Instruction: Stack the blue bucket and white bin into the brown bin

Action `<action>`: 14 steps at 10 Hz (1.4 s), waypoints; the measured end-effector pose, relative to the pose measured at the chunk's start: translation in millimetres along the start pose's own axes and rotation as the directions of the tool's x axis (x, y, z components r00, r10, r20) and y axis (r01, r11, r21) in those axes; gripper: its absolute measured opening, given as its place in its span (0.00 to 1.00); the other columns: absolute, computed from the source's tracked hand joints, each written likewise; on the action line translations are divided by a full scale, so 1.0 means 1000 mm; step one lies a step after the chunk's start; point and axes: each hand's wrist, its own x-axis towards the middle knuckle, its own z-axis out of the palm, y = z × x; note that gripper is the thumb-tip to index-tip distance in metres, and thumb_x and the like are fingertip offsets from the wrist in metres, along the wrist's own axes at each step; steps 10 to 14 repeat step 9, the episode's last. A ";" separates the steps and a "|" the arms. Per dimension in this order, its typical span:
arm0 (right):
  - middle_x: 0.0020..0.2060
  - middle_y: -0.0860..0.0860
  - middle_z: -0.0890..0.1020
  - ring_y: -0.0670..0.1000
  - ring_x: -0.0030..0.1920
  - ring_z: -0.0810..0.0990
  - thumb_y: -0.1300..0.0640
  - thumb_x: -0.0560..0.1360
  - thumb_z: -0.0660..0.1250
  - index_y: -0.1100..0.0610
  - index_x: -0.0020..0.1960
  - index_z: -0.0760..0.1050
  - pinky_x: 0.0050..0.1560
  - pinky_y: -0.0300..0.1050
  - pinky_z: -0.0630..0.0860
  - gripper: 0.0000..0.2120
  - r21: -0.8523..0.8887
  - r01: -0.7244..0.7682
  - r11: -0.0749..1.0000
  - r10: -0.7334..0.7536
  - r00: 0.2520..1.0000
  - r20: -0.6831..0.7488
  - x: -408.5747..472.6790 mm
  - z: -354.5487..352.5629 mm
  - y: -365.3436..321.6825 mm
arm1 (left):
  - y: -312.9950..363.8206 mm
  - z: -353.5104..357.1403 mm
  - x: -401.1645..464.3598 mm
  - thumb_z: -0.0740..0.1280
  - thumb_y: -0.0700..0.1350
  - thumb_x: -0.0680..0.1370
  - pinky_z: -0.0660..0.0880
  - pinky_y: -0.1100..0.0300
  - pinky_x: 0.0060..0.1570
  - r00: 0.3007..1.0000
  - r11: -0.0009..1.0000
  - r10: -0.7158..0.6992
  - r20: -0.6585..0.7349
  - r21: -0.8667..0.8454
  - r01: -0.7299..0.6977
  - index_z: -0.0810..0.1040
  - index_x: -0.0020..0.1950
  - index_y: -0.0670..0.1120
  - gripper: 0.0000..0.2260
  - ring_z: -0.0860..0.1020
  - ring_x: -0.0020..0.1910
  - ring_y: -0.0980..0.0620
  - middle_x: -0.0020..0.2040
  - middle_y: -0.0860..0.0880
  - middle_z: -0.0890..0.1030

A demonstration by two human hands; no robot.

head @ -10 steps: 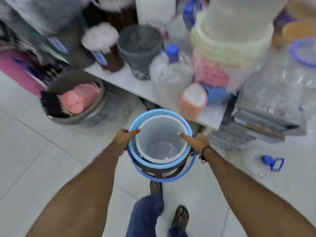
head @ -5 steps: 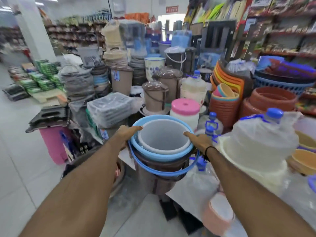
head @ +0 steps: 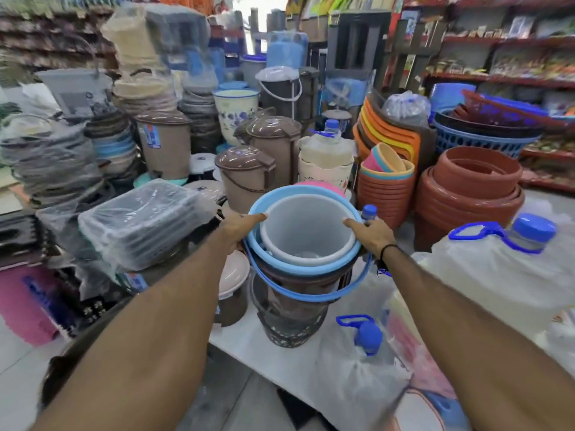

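A white bin [head: 306, 231] sits nested inside a blue bucket [head: 280, 261], which sits inside a brown bin [head: 298, 283]. The bucket's blue handle [head: 311, 295] hangs down in front. I hold this stack in the air over a dark patterned bin [head: 289, 325] on the white table. My left hand [head: 238, 230] grips the stack's left rim, with the thumb over the blue edge. On the right rim my right hand [head: 371, 233] grips the same way. The brown bin's lower part is mostly hidden behind the handle and the dark bin.
The white table [head: 249, 343] is crowded: lidded brown bins [head: 245, 175], wrapped trays [head: 143, 222], large water jugs [head: 504, 269] with blue caps, terracotta pots [head: 469, 188], stacked orange bowls [head: 382, 194]. A pale lid [head: 233, 275] lies left of the stack. Store shelves run behind.
My view swung up from the floor to the table display. The nested stack rose with both hands and now hangs over the table's goods. My grip on both rims is unchanged.
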 end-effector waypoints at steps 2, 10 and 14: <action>0.53 0.58 0.84 0.59 0.51 0.82 0.36 0.71 0.70 0.58 0.57 0.79 0.52 0.51 0.78 0.27 -0.027 -0.143 0.989 0.145 0.985 0.097 0.065 0.049 0.045 | -0.036 0.042 0.082 0.73 0.57 0.73 0.75 0.55 0.32 0.994 0.990 -0.106 0.031 0.096 0.103 0.76 0.61 0.40 0.26 0.80 0.41 0.45 0.54 0.40 0.82; 0.64 0.58 0.78 0.61 0.63 0.77 0.32 0.73 0.62 0.55 0.70 0.69 0.63 0.57 0.73 0.35 -0.402 -0.268 0.875 0.305 0.952 0.030 0.122 0.164 0.084 | -0.113 0.061 0.238 0.63 0.64 0.76 0.73 0.51 0.61 0.952 0.472 0.005 0.306 0.838 -0.272 0.69 0.71 0.43 0.32 0.74 0.65 0.42 0.69 0.41 0.73; 0.64 0.58 0.78 0.61 0.63 0.77 0.32 0.73 0.62 0.55 0.70 0.69 0.63 0.57 0.73 0.35 -0.402 -0.268 0.875 0.305 0.952 0.030 0.122 0.164 0.084 | -0.113 0.061 0.238 0.63 0.64 0.76 0.73 0.51 0.61 0.952 0.472 0.005 0.306 0.838 -0.272 0.69 0.71 0.43 0.32 0.74 0.65 0.42 0.69 0.41 0.73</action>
